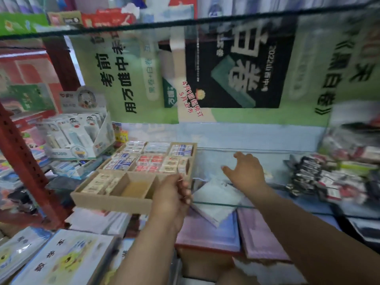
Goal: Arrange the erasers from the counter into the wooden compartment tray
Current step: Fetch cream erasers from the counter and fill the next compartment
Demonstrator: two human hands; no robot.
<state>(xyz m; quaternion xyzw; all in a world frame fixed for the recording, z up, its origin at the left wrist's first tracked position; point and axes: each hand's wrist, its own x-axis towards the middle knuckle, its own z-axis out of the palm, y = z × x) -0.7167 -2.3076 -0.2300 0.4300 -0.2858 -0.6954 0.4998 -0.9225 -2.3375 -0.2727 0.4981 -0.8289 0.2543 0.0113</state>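
In front of me hangs a green poster (123, 79) beside a black poster (238, 68). To my left stands a red metal post (26, 167) and a display box of carded items (78, 132). Purple booklets (261, 239) lie under the glass.

The green poster (123, 79) behind the wooden compartment tray (111, 199) carries sideways black characters "考前", "用万唯中考". Right of it, red print reads "4月1日起预订 5月上市" (190, 97). The black panel (236, 68) shows large "白卷". Eraser labels are too blurred.
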